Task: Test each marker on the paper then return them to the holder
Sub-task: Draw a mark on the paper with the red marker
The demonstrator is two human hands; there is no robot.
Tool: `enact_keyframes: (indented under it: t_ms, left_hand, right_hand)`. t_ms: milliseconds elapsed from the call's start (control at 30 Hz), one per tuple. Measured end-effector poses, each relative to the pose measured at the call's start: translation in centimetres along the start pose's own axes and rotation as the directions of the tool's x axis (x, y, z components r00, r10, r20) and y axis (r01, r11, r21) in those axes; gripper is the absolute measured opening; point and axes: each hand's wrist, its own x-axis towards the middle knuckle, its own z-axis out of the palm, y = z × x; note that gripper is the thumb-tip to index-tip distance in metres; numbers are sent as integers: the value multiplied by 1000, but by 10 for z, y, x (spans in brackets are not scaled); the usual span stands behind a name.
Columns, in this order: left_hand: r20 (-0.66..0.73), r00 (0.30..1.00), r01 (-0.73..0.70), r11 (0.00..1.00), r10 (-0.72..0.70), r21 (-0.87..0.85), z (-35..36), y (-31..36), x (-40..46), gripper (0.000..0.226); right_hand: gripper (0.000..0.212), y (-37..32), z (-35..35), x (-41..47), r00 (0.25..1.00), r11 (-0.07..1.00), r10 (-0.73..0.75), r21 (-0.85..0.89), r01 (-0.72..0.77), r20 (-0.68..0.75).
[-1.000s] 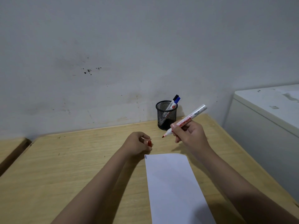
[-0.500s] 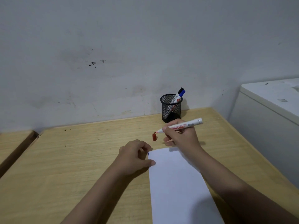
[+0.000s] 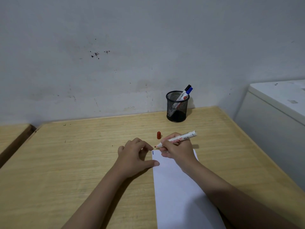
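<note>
One red marker (image 3: 177, 139) is lying uncapped in the right hand (image 3: 177, 150), which is gripping it with the tip hovering just past the paper's (image 3: 176, 187) far left corner. Red lettering on its barrel is too blurred to read. Its cap (image 3: 158, 135) is standing on the desk (image 3: 82, 154) nearby. The left hand (image 3: 134, 157) is spreading loosely, empty, its thumb pressing the paper's edge beside a short blue stroke (image 3: 152, 152). Two capped markers (image 3: 185, 93) are leaning in the mesh holder (image 3: 177, 107), their labels unreadable.
</note>
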Motion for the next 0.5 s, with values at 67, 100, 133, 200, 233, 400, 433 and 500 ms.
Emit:
enact_keyframes:
  t_ms: [67, 100, 133, 200, 233, 400, 433, 500]
  left_hand:
    - [0, 1000, -6, 1000, 6, -16, 0, -2, -1, 46]
    - [0, 1000, -10, 1000, 10, -17, -1, -3, -1, 45]
    - [0, 1000, -14, 1000, 14, -14, -1, -3, -1, 45]
    - [-4, 1000, -19, 1000, 19, 6, -3, -3, -2, 43]
    - [-6, 1000, -22, 1000, 22, 19, -3, -3, -2, 44]
    - [-10, 999, -34, 997, 35, 75, -4, -3, -2, 47]
    - [-11, 999, -35, 996, 36, 81, -4, -3, -2, 47]
    - [-12, 999, -35, 996, 36, 88, -4, -3, -2, 47]
  right_hand:
    - [7, 4, 0, -1, 999, 998, -50, -33, 51, 15]
    - [9, 5, 0, -2, 997, 996, -71, -47, 71, 19]
    - [10, 6, 0, -3, 996, 995, -87, -56, 88, 21]
    - [11, 7, 0, -4, 993, 992, -113, -59, 114, 15]
    - [11, 6, 0, -4, 992, 990, -127, -66, 127, 13]
    - [12, 10, -1, -4, 977, 954, -213, -208, 214, 28]
    - [13, 11, -1, -4, 976, 950, -216, -226, 217, 31]
    - [14, 12, -1, -3, 977, 948, -211, -236, 214, 36]
